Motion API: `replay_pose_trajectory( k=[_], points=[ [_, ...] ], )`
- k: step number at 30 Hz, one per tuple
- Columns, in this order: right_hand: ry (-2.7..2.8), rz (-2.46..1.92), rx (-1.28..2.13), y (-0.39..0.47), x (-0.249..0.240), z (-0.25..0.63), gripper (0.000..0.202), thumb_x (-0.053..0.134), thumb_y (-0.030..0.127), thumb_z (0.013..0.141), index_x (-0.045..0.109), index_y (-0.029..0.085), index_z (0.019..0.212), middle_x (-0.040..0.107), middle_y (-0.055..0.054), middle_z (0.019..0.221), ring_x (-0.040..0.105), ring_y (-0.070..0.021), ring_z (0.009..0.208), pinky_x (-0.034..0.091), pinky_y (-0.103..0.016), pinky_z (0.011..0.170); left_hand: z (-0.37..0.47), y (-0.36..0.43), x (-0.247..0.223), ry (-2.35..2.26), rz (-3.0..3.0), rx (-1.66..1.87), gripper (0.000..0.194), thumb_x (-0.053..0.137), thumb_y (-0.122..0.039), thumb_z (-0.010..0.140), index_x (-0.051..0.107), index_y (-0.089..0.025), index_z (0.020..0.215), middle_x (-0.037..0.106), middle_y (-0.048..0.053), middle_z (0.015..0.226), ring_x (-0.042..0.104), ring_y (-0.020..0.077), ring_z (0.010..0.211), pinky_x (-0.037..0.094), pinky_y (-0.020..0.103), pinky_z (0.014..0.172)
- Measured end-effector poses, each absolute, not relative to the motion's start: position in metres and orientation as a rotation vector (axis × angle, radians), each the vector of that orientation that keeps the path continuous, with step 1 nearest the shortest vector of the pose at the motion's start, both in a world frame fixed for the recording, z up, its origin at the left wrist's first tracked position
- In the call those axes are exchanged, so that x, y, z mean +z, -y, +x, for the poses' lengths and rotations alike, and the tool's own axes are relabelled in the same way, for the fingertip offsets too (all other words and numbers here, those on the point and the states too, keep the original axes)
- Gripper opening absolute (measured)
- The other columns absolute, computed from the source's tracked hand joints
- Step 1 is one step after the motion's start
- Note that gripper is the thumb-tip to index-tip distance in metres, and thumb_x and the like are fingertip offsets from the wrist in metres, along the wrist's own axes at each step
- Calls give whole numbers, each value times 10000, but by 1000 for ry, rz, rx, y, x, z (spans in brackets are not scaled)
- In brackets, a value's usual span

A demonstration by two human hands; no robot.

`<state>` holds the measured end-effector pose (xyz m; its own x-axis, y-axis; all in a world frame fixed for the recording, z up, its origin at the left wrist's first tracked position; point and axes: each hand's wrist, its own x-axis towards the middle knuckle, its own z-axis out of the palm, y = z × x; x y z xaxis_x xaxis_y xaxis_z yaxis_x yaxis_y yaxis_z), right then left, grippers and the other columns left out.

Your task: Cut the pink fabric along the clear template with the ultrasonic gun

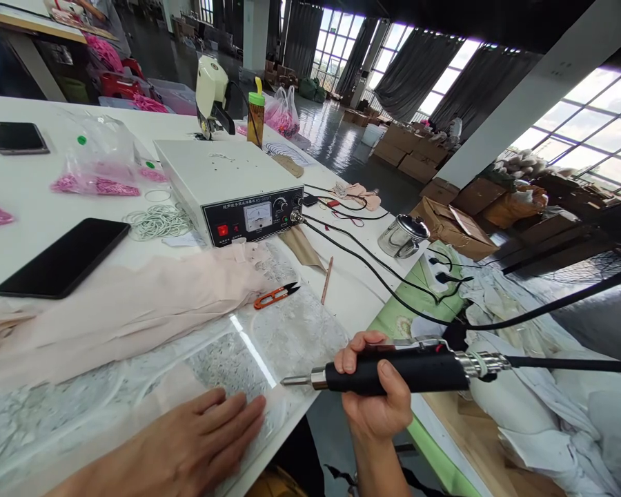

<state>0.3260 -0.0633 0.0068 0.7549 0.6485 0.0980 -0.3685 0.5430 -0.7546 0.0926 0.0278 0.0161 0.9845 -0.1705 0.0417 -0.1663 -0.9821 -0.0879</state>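
Observation:
My right hand (375,393) is wrapped round the black handpiece of an ultrasonic welder (398,369). Its metal tip points left, at the edge of the marble-patterned sheet (300,338) on the table; I cannot tell whether it touches. Flat on a thin, pale, see-through cloth (170,390) lies my left hand (201,435), fingers stretched out beside the tip. Beyond the hands are orange thread snips (277,295) and a bunched pale pink cloth (134,304). The welder's white control box (228,172) stands farther back, with a cable at its front.
A black phone (65,257) and a second phone (16,138) lie on the left. Pale elastic bands (158,221) sit by the box. A pencil (328,279), a glass jar (403,236) and a bottle (256,119) are also on the table. Black cables (383,297) cross its right side.

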Motion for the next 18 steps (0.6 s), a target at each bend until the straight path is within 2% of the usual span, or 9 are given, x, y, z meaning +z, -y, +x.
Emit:
replay_pose_trajectory(
  k=[3, 7, 10, 18],
  points=[
    [388, -783, 611, 64, 6, 326, 197, 714, 333, 696, 733, 230, 863, 650, 9, 746, 558, -117, 500, 474, -272, 486, 91, -25, 12, -194, -3060, -125, 436, 364, -77, 1008, 550, -90, 1403, 582, 98, 1442, 666, 265, 1136, 531, 389, 911],
    [429, -774, 584, 70, 10, 329, 198, 683, 333, 725, 728, 224, 884, 632, 5, 760, 541, -112, 504, 463, -267, 480, 89, -23, 10, -192, -3092, -135, 422, 399, -88, 1017, 540, -96, 1414, 568, 93, 1460, 638, 257, 1170, 504, 379, 943],
    [502, -785, 572, 76, 14, 332, 223, 652, 351, 759, 730, 206, 909, 614, -5, 732, 526, -111, 510, 453, -259, 477, 90, -23, 12, -177, -3099, -197, 383, 376, -105, 1044, 601, -118, 1353, 595, 68, 1435, 651, 242, 1141, 507, 363, 912],
    [536, -793, 541, 84, 13, 329, 211, 650, 352, 772, 727, 212, 909, 598, -8, 749, 511, -110, 511, 442, -262, 469, 90, -22, 8, -144, -3091, -263, 417, 288, -138, 1080, 613, -143, 1341, 603, 49, 1428, 638, 250, 1154, 496, 384, 926]
  ],
)
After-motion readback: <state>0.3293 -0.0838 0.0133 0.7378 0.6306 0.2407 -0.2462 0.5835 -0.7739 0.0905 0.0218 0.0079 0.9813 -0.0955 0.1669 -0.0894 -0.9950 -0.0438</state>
